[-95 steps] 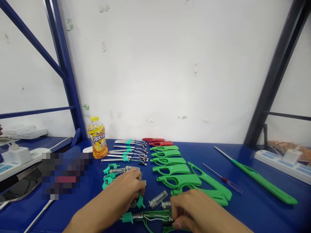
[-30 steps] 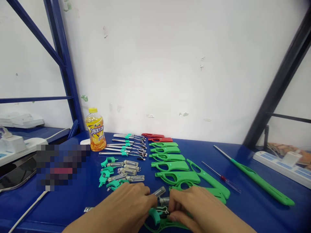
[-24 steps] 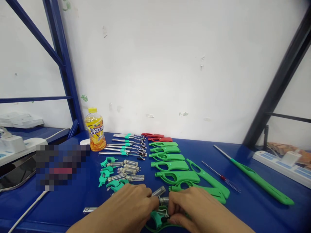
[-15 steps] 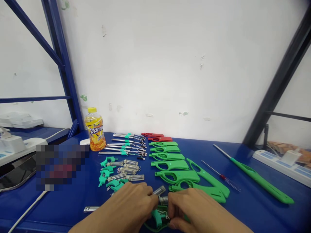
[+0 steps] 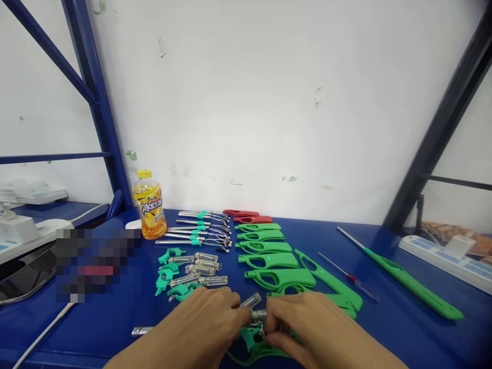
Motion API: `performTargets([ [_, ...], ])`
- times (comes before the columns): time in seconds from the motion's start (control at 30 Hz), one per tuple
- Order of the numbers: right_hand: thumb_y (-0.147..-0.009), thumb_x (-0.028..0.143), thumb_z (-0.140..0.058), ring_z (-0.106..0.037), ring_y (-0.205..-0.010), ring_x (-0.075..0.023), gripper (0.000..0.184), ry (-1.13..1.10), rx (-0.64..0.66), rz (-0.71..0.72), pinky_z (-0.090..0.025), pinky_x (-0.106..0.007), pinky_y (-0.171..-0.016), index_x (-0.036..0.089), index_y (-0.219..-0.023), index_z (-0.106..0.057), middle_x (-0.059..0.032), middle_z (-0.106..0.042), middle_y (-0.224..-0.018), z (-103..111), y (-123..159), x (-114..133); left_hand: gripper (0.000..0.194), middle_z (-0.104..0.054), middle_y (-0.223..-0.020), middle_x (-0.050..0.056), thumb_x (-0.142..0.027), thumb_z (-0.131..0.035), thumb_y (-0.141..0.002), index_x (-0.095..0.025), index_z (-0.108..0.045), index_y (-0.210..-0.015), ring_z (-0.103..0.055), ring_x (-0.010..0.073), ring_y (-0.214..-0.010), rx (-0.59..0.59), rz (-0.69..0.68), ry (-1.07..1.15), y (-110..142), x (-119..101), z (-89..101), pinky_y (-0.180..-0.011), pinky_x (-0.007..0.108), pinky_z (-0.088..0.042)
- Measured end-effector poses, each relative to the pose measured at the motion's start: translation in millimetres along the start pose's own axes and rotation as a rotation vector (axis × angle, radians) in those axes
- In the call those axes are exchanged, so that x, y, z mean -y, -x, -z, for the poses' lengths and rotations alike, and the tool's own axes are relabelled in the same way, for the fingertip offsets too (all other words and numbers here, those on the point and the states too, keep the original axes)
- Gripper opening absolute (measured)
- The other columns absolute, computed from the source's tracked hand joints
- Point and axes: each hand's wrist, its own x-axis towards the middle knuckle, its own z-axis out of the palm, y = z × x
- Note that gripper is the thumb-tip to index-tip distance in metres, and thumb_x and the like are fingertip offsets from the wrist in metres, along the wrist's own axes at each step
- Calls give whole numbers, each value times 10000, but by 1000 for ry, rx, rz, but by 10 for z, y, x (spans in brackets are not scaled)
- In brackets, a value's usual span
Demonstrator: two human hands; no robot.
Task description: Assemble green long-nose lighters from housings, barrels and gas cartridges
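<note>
While the left hand (image 5: 209, 315) and right hand (image 5: 298, 320) curl in at lower centre, grips unclear, the green casing (image 5: 265, 351) lies left-to-right beneath, the teal piece (image 5: 249, 338) nearer the left

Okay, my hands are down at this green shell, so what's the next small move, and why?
I'd probably tuck the white wires down into the green shell with your right hand, your left hand steadying the teal piece. The wires loop up by your right fingertips, and the teal piece is by your left; your fingers hide whether it's seated.
</note>
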Motion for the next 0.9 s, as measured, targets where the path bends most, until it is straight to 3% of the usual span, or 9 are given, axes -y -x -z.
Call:
performTargets([
  [0.1,-922,77,-769,-753,-795,-169,194,-2,-20,19,-365,-260,-650,244,-859,-693,50,-810,-879,-31,-5,-19,477,-742,-1278,74,33,-550,-959,-277,-695,-1292,-712,281,-1106,127,54,-14,-18,-36,43,-861,376,-534],
  [0.2,-909,85,-779,-743,-781,-170,194,1,-32,33,-353,-267,-644,253,-865,-692,58,-807,-876,-68,-1,-42,436,-738,-1259,67,17,-539,-981,-276,-695,-1262,-698,280,-1128,130,46,-14,-26,-49,56,-880,378,-524],
  [0.47,-922,95,-769,-729,-776,-174,199,-4,-45,28,-338,-282,-637,253,-839,-681,60,-797,-861,-45,20,-21,360,-751,-1217,69,-15,-583,-978,-261,-711,-1207,-712,276,-1032,98,42,-34,-31,-59,49,-791,351,-484],
  [0.6,-939,105,-773,-719,-795,-171,204,-36,-75,40,-356,-277,-666,261,-867,-663,73,-788,-877,-51,24,-41,425,-738,-1204,62,23,-571,-958,-270,-688,-1243,-704,271,-1032,50,30,-50,-39,3,-12,-787,348,-469],
  [0.9,-963,110,-774,-723,-816,-141,211,-99,-140,83,-388,-248,-684,265,-880,-657,93,-785,-914,-27,30,-45,363,-723,-1150,11,27,-514,-987,-273,-640,-1148,-690,243,-980,-35,-57,-50,-56,127,-108,-728,350,-397],
])
